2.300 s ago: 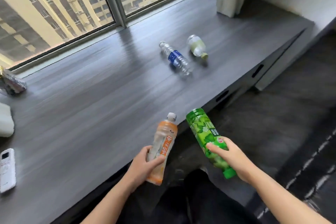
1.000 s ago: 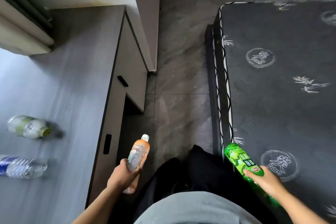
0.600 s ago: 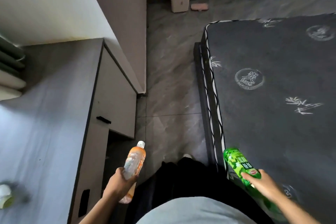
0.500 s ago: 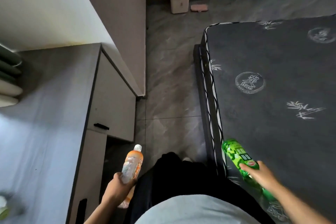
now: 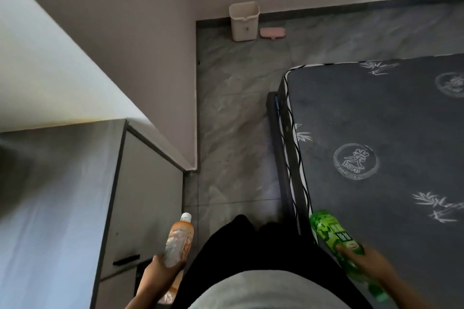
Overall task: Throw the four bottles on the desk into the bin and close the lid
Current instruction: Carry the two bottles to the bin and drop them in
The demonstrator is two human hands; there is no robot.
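My left hand (image 5: 158,272) grips an orange bottle (image 5: 179,238) with a white cap, held upright low in the view beside the desk's drawer front. My right hand (image 5: 369,262) holds a green bottle (image 5: 331,231) over the edge of the mattress, its base pointing forward. A beige bin (image 5: 244,20) stands open against the far wall, several floor tiles ahead. Its pink lid (image 5: 272,32) lies on the floor just right of it. The two other bottles are out of view.
The grey desk (image 5: 50,208) with drawers (image 5: 148,195) runs along my left. A dark mattress (image 5: 376,145) fills the right. Between them a strip of grey tiled floor (image 5: 233,120) leads to the bin. A wall corner (image 5: 194,108) juts out on the left.
The view has swung from the desk toward the room and moved forward; the bin now appears nearer. Both hands keep hold of their bottles. The bottles left on the desk dropped out of view.
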